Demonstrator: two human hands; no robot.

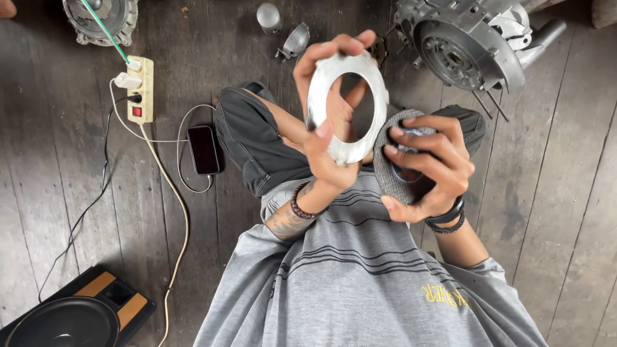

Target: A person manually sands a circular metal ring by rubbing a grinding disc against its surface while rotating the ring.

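A power strip (141, 90) and phone (204, 150) are seen on the wooden floor (58, 167) at left, an engine casing (464, 45) at upper right. At centre, a metal ring (347, 106) is gripped by the left hand (328, 109), fingers closed on its rim; beside it, a grey friction disc (389, 170) is clasped by the right hand (427, 167).

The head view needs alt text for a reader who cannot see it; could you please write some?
Seen from above, a seated person's left hand holds up a silver metal ring while the right hand holds a grey disc. Engine parts, a power strip and a phone lie on the wooden floor.
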